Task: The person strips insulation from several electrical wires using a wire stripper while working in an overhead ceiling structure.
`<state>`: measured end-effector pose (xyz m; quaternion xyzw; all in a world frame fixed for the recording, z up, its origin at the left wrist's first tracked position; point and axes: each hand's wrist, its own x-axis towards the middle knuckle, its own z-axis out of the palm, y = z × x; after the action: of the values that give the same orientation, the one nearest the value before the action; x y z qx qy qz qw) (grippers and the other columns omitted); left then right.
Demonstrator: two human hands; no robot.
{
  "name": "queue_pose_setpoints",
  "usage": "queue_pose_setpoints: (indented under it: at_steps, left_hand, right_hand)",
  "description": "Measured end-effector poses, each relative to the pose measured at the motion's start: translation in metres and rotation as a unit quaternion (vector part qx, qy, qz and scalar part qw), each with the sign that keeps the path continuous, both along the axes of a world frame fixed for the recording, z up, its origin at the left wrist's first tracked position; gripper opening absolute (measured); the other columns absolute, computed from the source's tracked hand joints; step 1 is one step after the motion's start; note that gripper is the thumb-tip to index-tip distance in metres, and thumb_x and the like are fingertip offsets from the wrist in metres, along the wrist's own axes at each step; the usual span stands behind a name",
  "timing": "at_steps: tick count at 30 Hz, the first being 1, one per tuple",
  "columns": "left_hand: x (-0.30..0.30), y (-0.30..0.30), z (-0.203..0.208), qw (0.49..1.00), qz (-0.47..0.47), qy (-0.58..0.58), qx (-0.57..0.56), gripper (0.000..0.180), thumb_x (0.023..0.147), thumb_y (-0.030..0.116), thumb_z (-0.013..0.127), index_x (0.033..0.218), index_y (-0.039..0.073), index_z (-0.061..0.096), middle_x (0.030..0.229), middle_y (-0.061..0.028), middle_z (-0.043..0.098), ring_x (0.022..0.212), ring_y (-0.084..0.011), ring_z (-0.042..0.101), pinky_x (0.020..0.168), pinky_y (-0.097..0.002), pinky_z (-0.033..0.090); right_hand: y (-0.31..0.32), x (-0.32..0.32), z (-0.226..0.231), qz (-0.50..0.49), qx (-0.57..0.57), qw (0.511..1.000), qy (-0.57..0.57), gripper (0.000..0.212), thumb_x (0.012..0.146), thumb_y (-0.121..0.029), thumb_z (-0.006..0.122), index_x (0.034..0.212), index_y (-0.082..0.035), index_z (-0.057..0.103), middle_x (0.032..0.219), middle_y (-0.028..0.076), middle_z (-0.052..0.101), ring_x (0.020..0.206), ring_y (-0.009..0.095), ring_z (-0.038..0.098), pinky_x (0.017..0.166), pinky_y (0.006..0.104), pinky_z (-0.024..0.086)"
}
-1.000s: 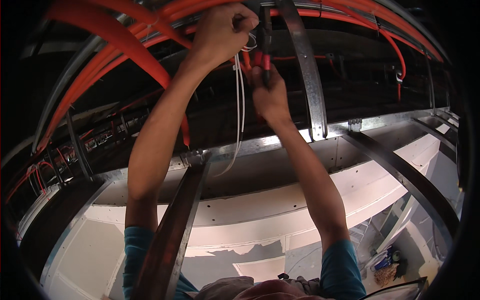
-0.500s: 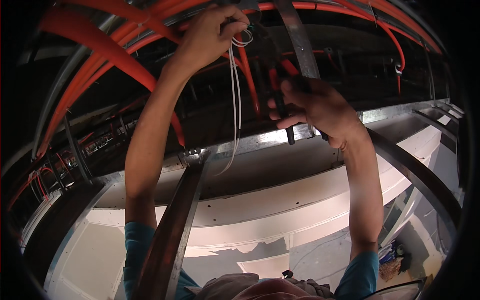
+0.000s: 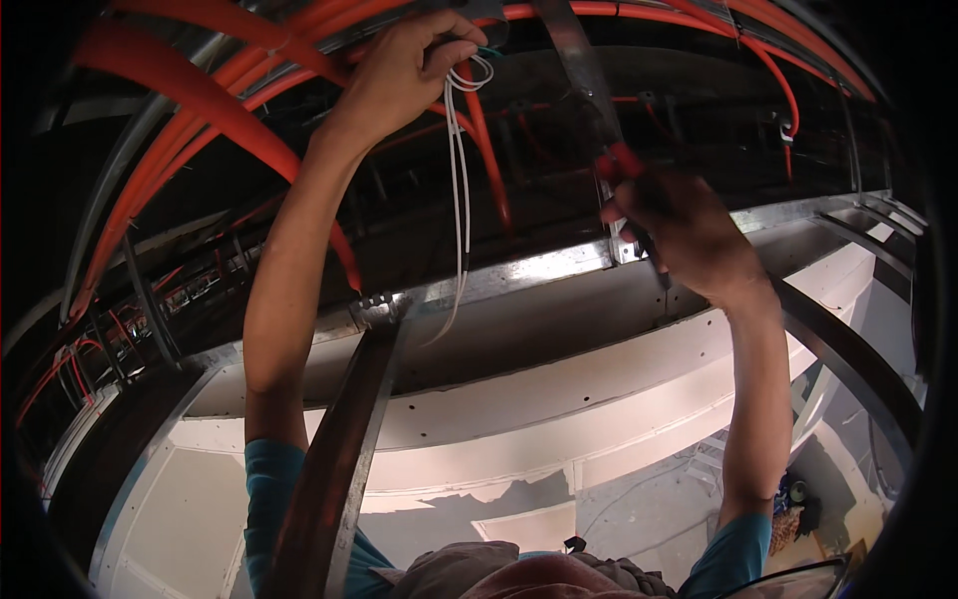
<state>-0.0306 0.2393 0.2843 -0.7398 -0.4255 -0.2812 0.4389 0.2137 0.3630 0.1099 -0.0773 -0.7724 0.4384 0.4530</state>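
Observation:
High up left of centre, my left hand point(image 3: 404, 80) pinches a bundle of thin wires between thumb and fingers. A green wire end point(image 3: 489, 51) sticks out past the fingertips, and a white wire point(image 3: 460, 190) is looped beneath them, its tail hanging straight down. On the right, my right hand point(image 3: 704, 240) is wrapped round pliers point(image 3: 621, 160) with red and black handles. Motion smears the pliers and fingers, so the jaws cannot be made out. The pliers are apart from the wires.
Thick red conduits point(image 3: 200, 95) arch across the upper left. A metal strut point(image 3: 579, 60) hangs behind the pliers. Below run a shiny metal channel point(image 3: 539, 271), a dark beam point(image 3: 344, 439) beside my left arm, and a pale ceiling panel point(image 3: 519, 429). Further down lies a floor with a few items.
My right hand has drawn the pliers away from the wires, moving right and slightly down. My left hand has shifted slightly left, still pinching the wires.

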Motion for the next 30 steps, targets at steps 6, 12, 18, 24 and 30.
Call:
queue_pose_setpoints:
  at_steps: [6,12,18,24,30]
  left_hand:
    - [0.006,0.008,-0.016,0.994,-0.073,-0.028,0.076,0.019,0.101,0.012,0.067,0.116,0.001,0.068,0.098,-0.0042,0.074,0.092,-0.01,0.068,0.083,-0.0267,0.053]
    - [0.022,0.035,-0.067,0.932,-0.176,-0.298,0.107,0.026,0.093,0.008,0.075,0.117,-0.002,0.068,0.098,-0.0115,0.075,0.084,-0.012,0.07,0.074,-0.027,0.056]
    - [0.02,0.04,-0.073,0.95,-0.092,-0.287,0.08,0.033,0.094,0.011,0.075,0.122,-0.005,0.067,0.105,-0.0122,0.074,0.098,-0.0179,0.07,0.088,-0.0303,0.054]
    - [0.022,0.059,-0.071,0.949,-0.127,-0.279,0.075,0.037,0.097,0.013,0.073,0.129,-0.001,0.062,0.119,-0.0105,0.068,0.117,-0.0177,0.063,0.095,-0.0314,0.051]
    - [0.01,0.065,-0.062,0.957,-0.179,-0.211,0.091,0.023,0.095,-0.001,0.065,0.116,-0.001,0.059,0.117,-0.0161,0.071,0.113,-0.0259,0.069,0.088,-0.0354,0.053]
  right_hand:
    - [0.021,0.014,0.017,-0.247,0.273,0.927,0.078,0.017,0.094,-0.005,0.055,0.107,-0.003,0.065,0.091,0.019,0.072,0.094,0.041,0.069,0.081,0.0472,0.054]
    - [0.038,0.021,0.026,-0.395,0.412,0.818,0.072,0.021,0.102,-0.018,0.059,0.117,-0.004,0.064,0.092,0.02,0.072,0.09,0.04,0.07,0.077,0.0466,0.052]
    - [0.026,0.013,0.038,-0.425,0.378,0.822,0.026,0.026,0.093,-0.006,0.052,0.114,-0.007,0.066,0.108,0.022,0.07,0.108,0.043,0.062,0.097,0.054,0.049]
    - [0.035,0.008,0.045,-0.427,0.403,0.808,0.051,0.034,0.089,-0.004,0.049,0.118,-0.008,0.065,0.107,0.022,0.071,0.111,0.042,0.064,0.097,0.0552,0.05]
    - [0.04,0.004,0.048,-0.466,0.384,0.797,0.011,0.032,0.095,-0.01,0.058,0.126,-0.012,0.064,0.115,0.022,0.07,0.109,0.047,0.063,0.091,0.0557,0.053]
